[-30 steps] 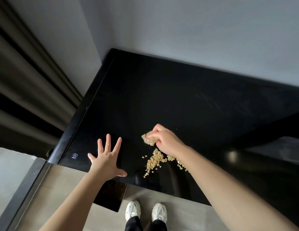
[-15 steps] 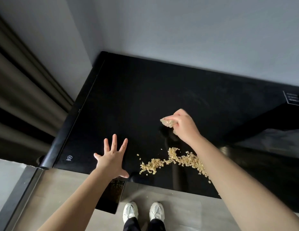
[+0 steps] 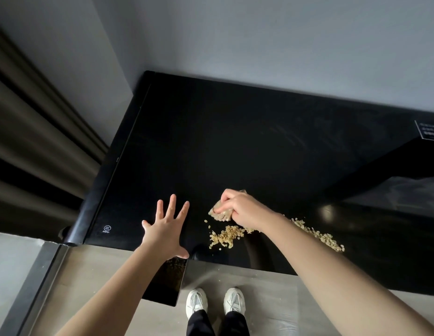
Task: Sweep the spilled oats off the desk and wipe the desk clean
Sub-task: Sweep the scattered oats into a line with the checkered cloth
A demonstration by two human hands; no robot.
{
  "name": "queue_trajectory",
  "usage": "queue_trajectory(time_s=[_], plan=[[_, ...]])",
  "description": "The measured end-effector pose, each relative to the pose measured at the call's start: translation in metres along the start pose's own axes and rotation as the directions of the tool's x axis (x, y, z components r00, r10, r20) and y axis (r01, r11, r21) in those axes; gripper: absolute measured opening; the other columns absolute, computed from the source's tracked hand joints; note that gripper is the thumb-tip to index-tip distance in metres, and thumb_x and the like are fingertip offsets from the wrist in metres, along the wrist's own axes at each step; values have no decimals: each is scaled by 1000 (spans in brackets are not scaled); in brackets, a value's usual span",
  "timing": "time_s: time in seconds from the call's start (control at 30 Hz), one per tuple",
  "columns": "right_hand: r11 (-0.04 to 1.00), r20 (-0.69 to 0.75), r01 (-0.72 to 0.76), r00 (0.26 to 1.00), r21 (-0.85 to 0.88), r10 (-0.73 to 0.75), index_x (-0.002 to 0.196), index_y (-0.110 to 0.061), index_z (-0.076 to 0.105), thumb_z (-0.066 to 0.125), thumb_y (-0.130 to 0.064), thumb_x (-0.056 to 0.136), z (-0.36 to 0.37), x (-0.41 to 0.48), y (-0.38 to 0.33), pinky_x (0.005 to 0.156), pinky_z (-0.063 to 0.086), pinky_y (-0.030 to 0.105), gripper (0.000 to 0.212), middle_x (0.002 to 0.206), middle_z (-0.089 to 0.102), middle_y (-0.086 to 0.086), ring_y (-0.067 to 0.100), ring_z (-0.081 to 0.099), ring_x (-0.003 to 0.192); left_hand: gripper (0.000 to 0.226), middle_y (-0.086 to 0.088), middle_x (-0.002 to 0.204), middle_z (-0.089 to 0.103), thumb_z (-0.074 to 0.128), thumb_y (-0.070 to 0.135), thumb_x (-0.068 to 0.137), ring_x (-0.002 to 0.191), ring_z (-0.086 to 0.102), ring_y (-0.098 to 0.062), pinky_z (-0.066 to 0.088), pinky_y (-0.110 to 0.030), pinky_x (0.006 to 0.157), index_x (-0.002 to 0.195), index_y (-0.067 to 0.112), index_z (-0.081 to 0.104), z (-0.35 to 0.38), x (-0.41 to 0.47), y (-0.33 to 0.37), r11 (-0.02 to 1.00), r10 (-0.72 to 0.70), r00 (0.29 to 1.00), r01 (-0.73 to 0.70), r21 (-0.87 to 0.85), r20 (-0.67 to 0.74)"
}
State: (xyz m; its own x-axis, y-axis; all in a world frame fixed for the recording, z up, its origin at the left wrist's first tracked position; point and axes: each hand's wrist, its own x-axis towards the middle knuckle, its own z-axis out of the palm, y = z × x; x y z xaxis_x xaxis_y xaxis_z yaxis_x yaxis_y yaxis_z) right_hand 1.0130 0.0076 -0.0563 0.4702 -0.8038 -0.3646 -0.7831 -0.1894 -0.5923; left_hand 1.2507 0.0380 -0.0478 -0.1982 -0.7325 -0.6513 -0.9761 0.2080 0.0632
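Spilled oats (image 3: pixel 224 236) lie in a band along the front part of the glossy black desk (image 3: pixel 211 146), running right under my forearm to a second patch (image 3: pixel 320 236). My right hand (image 3: pixel 242 209) grips a small crumpled beige cloth (image 3: pixel 219 213) and presses it onto the desk just behind the left clump of oats. My left hand (image 3: pixel 168 229) lies flat with fingers spread on the desk near its front edge, left of the oats.
A black bin (image 3: pixel 166 280) with oats inside stands on the floor below the desk's front edge, under my left hand. My white shoes (image 3: pixel 216 301) are beside it. A grey wall is behind the desk, curtains (image 3: pixel 34 132) at left, and a label (image 3: pixel 429 133) at far right.
My right hand with the cloth lifted away from the oats toward the back, then came down and forward again to just behind them. The oats got spread into a wider band. My left hand stayed put.
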Motion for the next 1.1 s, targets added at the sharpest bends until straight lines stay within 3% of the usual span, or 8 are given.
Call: queue_trajectory(time_s=[0.13, 0.3, 0.43, 0.57, 0.73, 0.83, 0.97, 1.1], plan=[[998, 154, -17, 988, -56, 25, 113, -28, 71, 43, 8, 90, -15, -4, -8, 73, 47, 27, 51, 107, 49, -15, 9, 53, 94, 128, 1, 156, -29, 80, 49, 68, 145, -19, -35, 24, -66, 108, 150, 32, -16, 2, -6, -8, 999, 33, 999, -33, 0, -3], [996, -78, 36, 996, -84, -43, 115, -28, 69, 48, 11, 87, 2, 15, -41, 82, 49, 30, 52, 108, 46, -13, 10, 47, 105, 121, 6, 158, -24, 78, 50, 70, 146, -15, -33, 27, -64, 107, 151, 35, -10, 3, -6, -12, 998, 22, 998, -25, -53, -52], [984, -15, 120, 992, -134, -123, 112, -20, 70, 53, 15, 82, 38, 16, -52, 82, 46, 38, 49, 110, 49, -5, 18, 44, 106, 126, 2, 157, -28, 80, 52, 67, 145, -16, -37, 29, -64, 106, 150, 36, -14, 6, -6, -14, 993, -72, 997, 68, -95, -39], [973, 128, 171, 980, -156, -152, 100, -18, 75, 61, 6, 85, 29, -2, -41, 81, 32, 26, 31, 109, 55, -6, 11, 41, 104, 127, 0, 156, -28, 80, 52, 68, 145, -16, -39, 29, -65, 106, 150, 34, -15, 5, -7, -15, 992, -79, 997, 76, -98, -25], [977, 203, 104, 977, -187, -65, 95, -21, 76, 57, 5, 87, 4, -23, -32, 86, 42, 31, 33, 110, 57, -8, 13, 46, 106, 126, -3, 156, -29, 79, 50, 70, 144, -17, -41, 27, -65, 107, 150, 30, -16, 3, -7, -6, 996, -57, 998, 57, -73, 4], [996, -26, -76, 997, -52, 75, 93, -31, 73, 52, 7, 88, -17, -27, -25, 84, 49, 30, 44, 111, 51, -14, 8, 51, 106, 124, -2, 156, -29, 78, 50, 71, 144, -17, -40, 26, -66, 107, 151, 31, -15, 0, -5, 8, 1000, 26, 1000, -26, -16, 11], [950, -391, -296, 889, -94, 239, 99, -29, 72, 57, 3, 88, -44, -33, 13, 85, 50, 28, 37, 110, 50, -11, 10, 50, 104, 122, 2, 156, -28, 77, 48, 73, 144, -19, -36, 24, -67, 107, 151, 33, -15, -4, 1, 26, 992, 119, 993, -119, 36, 22], [879, -419, -476, 800, -9, 429, 109, -27, 70, 59, 2, 88, -41, -36, 40, 86, 52, 33, 37, 115, 51, -6, 16, 52, 104, 122, 3, 156, -28, 77, 49, 72, 145, -20, -34, 22, -66, 108, 151, 31, -15, -6, 5, 42, 989, 133, 991, -134, 67, 18]])
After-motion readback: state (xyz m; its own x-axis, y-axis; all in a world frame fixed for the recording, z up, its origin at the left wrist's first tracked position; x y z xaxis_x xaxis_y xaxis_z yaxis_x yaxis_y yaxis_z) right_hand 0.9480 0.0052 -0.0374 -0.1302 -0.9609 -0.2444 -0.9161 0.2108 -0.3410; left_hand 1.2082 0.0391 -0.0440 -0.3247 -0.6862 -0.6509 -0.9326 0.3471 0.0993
